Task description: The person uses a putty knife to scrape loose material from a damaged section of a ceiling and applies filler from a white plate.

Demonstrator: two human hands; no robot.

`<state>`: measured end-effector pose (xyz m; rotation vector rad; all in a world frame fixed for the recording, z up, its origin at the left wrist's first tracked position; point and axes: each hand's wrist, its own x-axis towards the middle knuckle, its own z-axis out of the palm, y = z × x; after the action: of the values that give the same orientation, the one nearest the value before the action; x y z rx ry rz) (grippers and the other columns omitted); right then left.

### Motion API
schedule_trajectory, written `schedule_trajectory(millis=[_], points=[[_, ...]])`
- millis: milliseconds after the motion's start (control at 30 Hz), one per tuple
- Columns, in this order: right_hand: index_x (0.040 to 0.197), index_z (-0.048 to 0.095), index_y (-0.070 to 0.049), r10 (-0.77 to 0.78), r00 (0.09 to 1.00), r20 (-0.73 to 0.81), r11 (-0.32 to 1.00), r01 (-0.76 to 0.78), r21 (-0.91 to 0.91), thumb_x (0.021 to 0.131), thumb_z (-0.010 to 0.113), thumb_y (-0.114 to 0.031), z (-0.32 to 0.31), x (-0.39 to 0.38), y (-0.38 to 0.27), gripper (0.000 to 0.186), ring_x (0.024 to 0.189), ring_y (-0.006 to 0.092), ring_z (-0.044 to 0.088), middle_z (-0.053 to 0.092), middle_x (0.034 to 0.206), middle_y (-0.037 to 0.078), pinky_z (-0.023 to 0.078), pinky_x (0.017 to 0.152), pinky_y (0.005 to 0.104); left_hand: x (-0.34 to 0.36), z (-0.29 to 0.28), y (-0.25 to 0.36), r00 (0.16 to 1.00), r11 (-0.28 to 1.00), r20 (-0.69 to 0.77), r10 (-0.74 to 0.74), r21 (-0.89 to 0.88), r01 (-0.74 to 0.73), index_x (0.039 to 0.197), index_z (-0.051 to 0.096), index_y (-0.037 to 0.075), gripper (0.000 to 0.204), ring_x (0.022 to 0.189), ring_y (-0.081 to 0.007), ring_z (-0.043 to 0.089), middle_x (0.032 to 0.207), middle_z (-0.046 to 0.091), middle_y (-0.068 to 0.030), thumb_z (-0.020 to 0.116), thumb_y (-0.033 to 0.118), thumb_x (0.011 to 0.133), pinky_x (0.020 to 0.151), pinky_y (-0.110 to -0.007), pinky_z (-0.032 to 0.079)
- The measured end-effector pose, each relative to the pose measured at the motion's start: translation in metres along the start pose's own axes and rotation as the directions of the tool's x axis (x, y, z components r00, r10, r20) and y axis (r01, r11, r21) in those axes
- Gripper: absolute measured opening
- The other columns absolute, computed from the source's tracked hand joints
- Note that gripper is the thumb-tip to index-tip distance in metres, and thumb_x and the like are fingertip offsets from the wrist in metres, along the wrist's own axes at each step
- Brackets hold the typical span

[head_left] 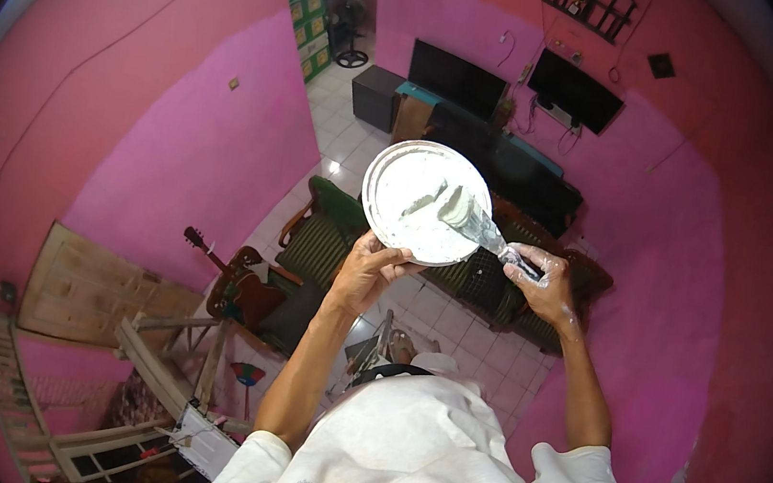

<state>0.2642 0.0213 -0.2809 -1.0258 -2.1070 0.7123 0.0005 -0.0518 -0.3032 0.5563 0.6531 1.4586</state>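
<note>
My left hand (pixel 366 273) grips the lower left rim of a round white lid or shallow tray (pixel 393 184), which has white paste spread over it. My right hand (pixel 545 285), smeared with white, is closed on the dark handle of a putty knife (pixel 471 221). The knife's blade, coated in paste, lies over the middle of the tray and appears to touch the paste.
I look down from height onto a green sofa (pixel 321 224), a guitar (pixel 242 282) and two black screens (pixel 574 91). A wooden scaffold or ladder frame (pixel 157 378) and a wooden board (pixel 101 289) are at lower left. Pink walls (pixel 657 275) surround the room.
</note>
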Motion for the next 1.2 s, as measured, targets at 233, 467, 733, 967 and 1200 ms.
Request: schedule_trajectory(millis=[233, 467, 733, 967, 1200], points=[[0.101, 0.062, 0.003, 0.347, 0.927, 0.142, 0.821, -0.373, 0.433, 0.08, 0.066, -0.012, 0.012, -0.02, -0.011, 0.026, 0.066, 0.0032, 0.052, 0.061, 0.08, 0.001, 0.044, 0.057, 0.019, 0.002, 0.005, 0.0, 0.999, 0.998, 0.033, 0.005, -0.065, -0.003, 0.122, 0.037, -0.005, 0.05, 0.102, -0.0255, 0.058, 0.116, 0.054, -0.0177, 0.059, -0.002, 0.077, 0.088, -0.039, 0.051], [0.101, 0.053, 0.0, 0.35, 0.909, 0.228, 0.533, -0.393, 0.749, 0.082, 0.061, -0.013, 0.012, -0.037, -0.067, 0.024, 0.062, 0.0088, 0.057, 0.059, 0.08, 0.007, 0.049, 0.054, 0.0222, -0.005, 0.021, 0.009, 0.992, 0.994, 0.107, 0.063, -0.101, -0.052, 0.122, 0.038, -0.004, 0.048, 0.102, -0.0251, 0.058, 0.115, 0.054, -0.0168, 0.057, -0.001, 0.078, 0.089, -0.04, 0.05], [0.103, 0.052, 0.006, 0.278, 0.956, 0.089, 0.605, -0.246, 0.757, 0.086, 0.057, -0.016, -0.038, 0.007, -0.189, 0.028, 0.062, 0.0123, 0.061, 0.061, 0.088, 0.012, 0.051, 0.053, 0.0248, 0.009, 0.075, 0.103, 0.939, 0.99, 0.343, 0.033, -0.14, 0.016, 0.116, 0.042, -0.009, 0.036, 0.096, -0.0249, 0.06, 0.108, 0.057, -0.018, 0.049, 0.001, 0.081, 0.085, -0.037, 0.052], [0.094, 0.053, 0.009, 0.232, 0.949, -0.213, 0.617, 0.026, 0.787, 0.082, 0.047, -0.011, -0.032, 0.005, -0.265, 0.024, 0.052, 0.0154, 0.059, 0.063, 0.079, 0.015, 0.048, 0.043, 0.0264, -0.024, 0.111, 0.167, 0.832, 0.995, 0.546, 0.096, -0.05, -0.082, 0.109, 0.042, -0.011, 0.029, 0.091, -0.0264, 0.062, 0.103, 0.058, -0.0212, 0.044, 0.003, 0.085, 0.081, -0.033, 0.053], [0.1, 0.051, 0.012, 0.058, 0.946, -0.32, 0.605, 0.222, 0.765, 0.08, 0.049, -0.009, -0.08, 0.036, -0.365, 0.029, 0.061, 0.02, 0.063, 0.063, 0.081, 0.019, 0.05, 0.049, 0.0271, -0.047, 0.196, 0.259, 0.767, 0.981, 0.611, 0.195, -0.115, -0.159, 0.102, 0.04, -0.014, 0.026, 0.105, -0.0338, 0.053, 0.109, 0.049, -0.0271, 0.044, 0.003, 0.082, 0.095, -0.038, 0.047]])
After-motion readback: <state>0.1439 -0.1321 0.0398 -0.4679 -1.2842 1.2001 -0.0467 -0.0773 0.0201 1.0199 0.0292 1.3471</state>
